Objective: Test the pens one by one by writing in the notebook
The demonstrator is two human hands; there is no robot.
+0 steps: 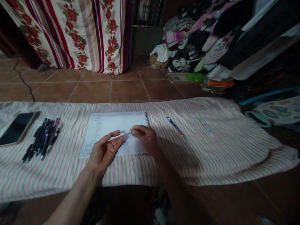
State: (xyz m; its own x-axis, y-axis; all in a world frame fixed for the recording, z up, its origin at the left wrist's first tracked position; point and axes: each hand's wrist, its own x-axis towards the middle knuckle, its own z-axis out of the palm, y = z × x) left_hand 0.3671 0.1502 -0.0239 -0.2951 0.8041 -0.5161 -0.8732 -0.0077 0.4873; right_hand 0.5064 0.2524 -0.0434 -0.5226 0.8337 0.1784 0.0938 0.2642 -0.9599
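A slim white pen is held between both hands above an open spiral notebook. My left hand has its thumb and fingers closed around the pen's left part. The fingertips of my right hand pinch the pen's right end; what exactly lies under them is hidden. Printed or written lines show faintly on the notebook page, too small to read. Right of the notebook lies a dark blue pen-like stick with a red end. Farther right is a pale patterned stick.
Several dark pens and markers lie bunched on the striped cloth, near a phone or tablet at far left. Beyond are a tiled floor, a floral curtain and heaped clothes.
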